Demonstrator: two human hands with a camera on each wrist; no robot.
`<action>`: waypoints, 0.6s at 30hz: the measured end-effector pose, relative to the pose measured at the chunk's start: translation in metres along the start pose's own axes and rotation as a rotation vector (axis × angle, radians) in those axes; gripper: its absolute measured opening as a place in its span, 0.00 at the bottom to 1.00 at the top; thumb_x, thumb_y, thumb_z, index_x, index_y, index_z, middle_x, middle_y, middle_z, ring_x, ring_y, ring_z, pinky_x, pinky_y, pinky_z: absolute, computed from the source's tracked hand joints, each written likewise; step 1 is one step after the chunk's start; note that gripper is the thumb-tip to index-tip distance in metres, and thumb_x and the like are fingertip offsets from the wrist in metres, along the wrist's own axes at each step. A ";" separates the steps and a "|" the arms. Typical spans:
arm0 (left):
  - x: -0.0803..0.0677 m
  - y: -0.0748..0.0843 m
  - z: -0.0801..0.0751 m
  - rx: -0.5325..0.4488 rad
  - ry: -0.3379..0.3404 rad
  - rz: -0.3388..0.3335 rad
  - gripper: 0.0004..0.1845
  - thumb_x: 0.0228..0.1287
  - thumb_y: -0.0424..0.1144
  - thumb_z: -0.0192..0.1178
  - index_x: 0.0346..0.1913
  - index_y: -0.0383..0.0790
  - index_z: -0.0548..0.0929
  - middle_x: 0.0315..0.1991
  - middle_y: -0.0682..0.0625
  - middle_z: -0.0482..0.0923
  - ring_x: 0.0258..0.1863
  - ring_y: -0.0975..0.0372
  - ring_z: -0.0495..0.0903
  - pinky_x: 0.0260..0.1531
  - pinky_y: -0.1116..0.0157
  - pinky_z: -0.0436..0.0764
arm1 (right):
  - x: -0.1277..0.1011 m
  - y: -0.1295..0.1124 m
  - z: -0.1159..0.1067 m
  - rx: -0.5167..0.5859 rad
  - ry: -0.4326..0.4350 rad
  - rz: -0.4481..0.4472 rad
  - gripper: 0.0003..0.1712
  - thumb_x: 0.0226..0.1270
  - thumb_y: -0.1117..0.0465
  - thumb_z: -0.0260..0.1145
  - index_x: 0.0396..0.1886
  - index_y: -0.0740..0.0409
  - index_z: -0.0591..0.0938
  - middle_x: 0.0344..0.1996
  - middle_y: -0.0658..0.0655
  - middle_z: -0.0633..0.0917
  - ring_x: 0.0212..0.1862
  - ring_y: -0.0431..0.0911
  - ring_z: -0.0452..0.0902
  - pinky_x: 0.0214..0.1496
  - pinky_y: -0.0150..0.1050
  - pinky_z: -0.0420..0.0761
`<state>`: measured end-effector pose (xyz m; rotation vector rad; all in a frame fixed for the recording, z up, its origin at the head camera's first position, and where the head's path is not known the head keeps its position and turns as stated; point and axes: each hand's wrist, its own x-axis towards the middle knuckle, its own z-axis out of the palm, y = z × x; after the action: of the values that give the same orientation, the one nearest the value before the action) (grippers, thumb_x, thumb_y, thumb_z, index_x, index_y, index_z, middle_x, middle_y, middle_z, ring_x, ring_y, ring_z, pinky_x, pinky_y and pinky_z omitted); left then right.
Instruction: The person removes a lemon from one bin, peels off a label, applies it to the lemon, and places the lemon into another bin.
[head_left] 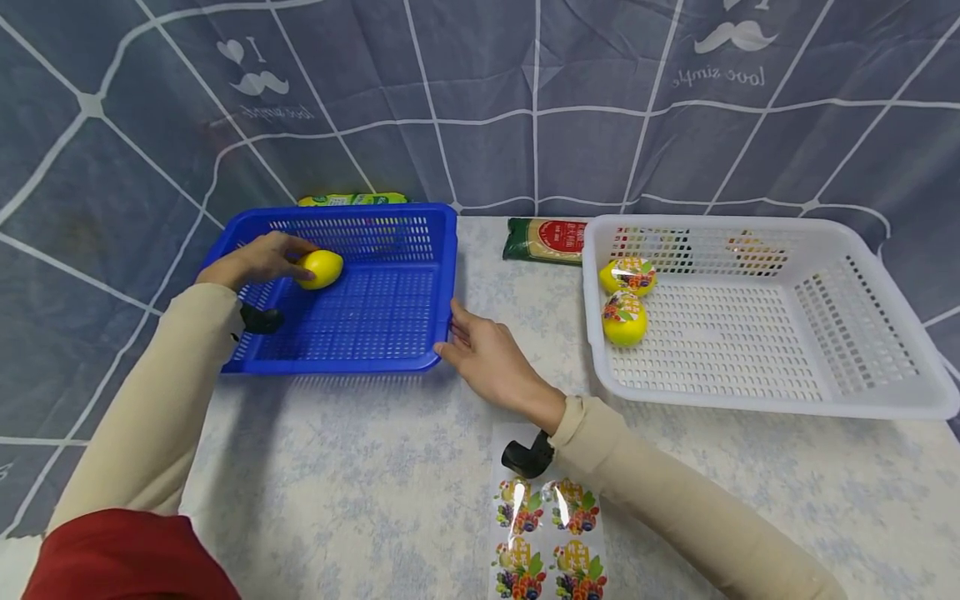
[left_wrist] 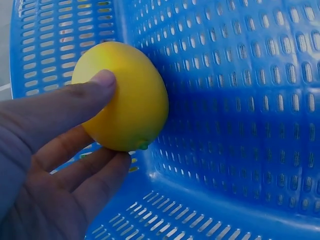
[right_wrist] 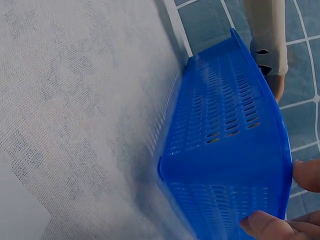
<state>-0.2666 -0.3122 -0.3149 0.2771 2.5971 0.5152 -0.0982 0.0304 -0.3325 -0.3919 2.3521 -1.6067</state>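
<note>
A yellow lemon point(left_wrist: 132, 95) is held between the thumb and fingers of my left hand point(head_left: 267, 260), inside the blue basket point(head_left: 447, 267). No sticker shows on the visible side of this lemon. At the basket's right side, my right hand point(head_left: 491, 357) grips the rim. The right wrist view shows a thumb point(right_wrist: 267, 226) against the outer wall and another finger point(right_wrist: 307, 175) at the rim's edge. Two lemons with fruit stickers, one behind point(head_left: 630, 277) the other point(head_left: 625, 321), lie at the left end of the white basket point(head_left: 757, 402).
A sheet of fruit stickers point(head_left: 547, 533) lies on the patterned tabletop point(head_left: 360, 483), near the right forearm. A green and red packet point(head_left: 545, 240) sits between the baskets, partly behind the white one. Another green-yellow packet point(head_left: 352, 199) shows behind the blue basket. A grey checked curtain point(head_left: 480, 92) hangs behind.
</note>
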 end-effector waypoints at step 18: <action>-0.002 -0.001 -0.002 0.075 -0.018 0.014 0.30 0.67 0.35 0.64 0.67 0.24 0.68 0.60 0.25 0.69 0.56 0.38 0.70 0.61 0.37 0.64 | 0.000 0.002 0.000 0.011 -0.007 -0.014 0.39 0.73 0.63 0.61 0.74 0.70 0.53 0.70 0.65 0.66 0.65 0.48 0.70 0.59 0.30 0.74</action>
<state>-0.2664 -0.3141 -0.3126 0.3239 2.6023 0.4190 -0.0988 0.0313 -0.3346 -0.4125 2.3394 -1.6212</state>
